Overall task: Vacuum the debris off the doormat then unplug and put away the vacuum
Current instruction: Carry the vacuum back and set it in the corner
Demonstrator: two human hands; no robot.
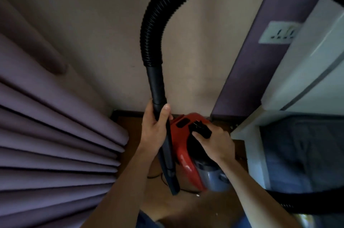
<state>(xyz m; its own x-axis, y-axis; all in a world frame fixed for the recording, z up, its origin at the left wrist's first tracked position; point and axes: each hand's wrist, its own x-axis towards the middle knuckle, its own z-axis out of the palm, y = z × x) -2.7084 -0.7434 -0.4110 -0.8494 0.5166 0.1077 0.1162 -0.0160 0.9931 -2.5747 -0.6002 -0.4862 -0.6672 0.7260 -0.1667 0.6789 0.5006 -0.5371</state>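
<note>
A red and grey vacuum cleaner sits on the brown floor in the corner by the wall. Its black ribbed hose arches up over the view and down to a black nozzle tube. My left hand grips the tube just below the hose cuff, holding it upright beside the vacuum. My right hand grips the black plug on top of the vacuum body. A thin black cord lies on the floor under the nozzle. No doormat is in sight.
Purple pleated curtains fill the left side. A white wall socket sits on a purple wall strip at the upper right. A white cabinet or appliance stands close on the right. The hose loops back low on the right.
</note>
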